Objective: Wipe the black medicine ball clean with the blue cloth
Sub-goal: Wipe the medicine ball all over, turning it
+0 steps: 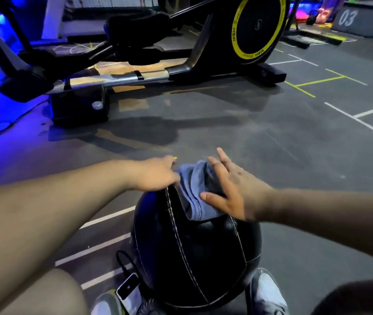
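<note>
Now both hands meet atop the ball (194, 258), on the floor.
I see my right hand (233, 189) spread flat on the cloth (193, 189); my left hand (156, 176) curls at its edge, too blurred to tell whether it grips.

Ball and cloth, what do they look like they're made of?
Ball: likely leather or a synthetic look-alike, black with a slight sheen. It shows panels joined by pale stitched seams and a fine pebbled grain. Cloth: soft textile, blue-grey and matte, maybe cotton or microfibre. It drapes in folds over the top of the ball and has a sewn hem.
</note>
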Tool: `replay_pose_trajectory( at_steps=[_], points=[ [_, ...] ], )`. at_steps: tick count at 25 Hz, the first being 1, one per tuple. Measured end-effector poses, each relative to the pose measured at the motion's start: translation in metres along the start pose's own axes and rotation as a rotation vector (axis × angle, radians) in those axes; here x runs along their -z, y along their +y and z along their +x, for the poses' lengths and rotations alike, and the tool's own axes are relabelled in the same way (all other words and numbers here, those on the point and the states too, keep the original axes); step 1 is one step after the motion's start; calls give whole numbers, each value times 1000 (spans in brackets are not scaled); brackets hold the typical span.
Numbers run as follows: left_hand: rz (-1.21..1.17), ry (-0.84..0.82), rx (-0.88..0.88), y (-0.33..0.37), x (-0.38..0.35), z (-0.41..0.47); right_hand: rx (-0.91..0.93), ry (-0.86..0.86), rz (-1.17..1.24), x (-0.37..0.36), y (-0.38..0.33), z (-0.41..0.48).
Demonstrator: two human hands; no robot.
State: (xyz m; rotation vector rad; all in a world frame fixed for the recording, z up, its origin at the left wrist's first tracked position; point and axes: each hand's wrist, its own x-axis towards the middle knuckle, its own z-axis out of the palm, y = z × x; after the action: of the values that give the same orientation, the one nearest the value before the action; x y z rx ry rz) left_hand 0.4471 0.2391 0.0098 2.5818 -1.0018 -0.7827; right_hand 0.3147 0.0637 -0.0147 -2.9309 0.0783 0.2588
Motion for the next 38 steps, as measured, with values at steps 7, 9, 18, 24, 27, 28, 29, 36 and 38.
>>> replay_pose_trajectory(
  at_steps=[7, 9, 18, 24, 27, 28, 29, 36, 38],
  points=[
    [204, -224, 109, -28, -54, -17, 87, -87, -99, -20, -27, -5],
    [133, -102, 75, -27, -68, -17, 100, -99, -135, -25, -17, 5],
    [-14, 21, 22, -24, -83, 2, -201, 57, 945, -60, 95, 40],
    [4, 59, -34, -29, -76, 31, 506, 246, -37, -51, 47, 4],
    [17, 27, -113, -33, -74, 37, 660, 273, -252, -52, 35, 2],
    [6, 31, -109, -33, -73, 34, 652, 276, -243, -51, 42, 6],
    [-1, 31, -86, -31, -72, 28, 597, 276, -182, -50, 53, 10],
    [128, -55, 56, -39, -62, 15, -264, 148, 740, -71, 111, 8],
    [174, -87, 64, -52, -46, 16, -133, 181, 554, -65, 90, 3]
  ],
)
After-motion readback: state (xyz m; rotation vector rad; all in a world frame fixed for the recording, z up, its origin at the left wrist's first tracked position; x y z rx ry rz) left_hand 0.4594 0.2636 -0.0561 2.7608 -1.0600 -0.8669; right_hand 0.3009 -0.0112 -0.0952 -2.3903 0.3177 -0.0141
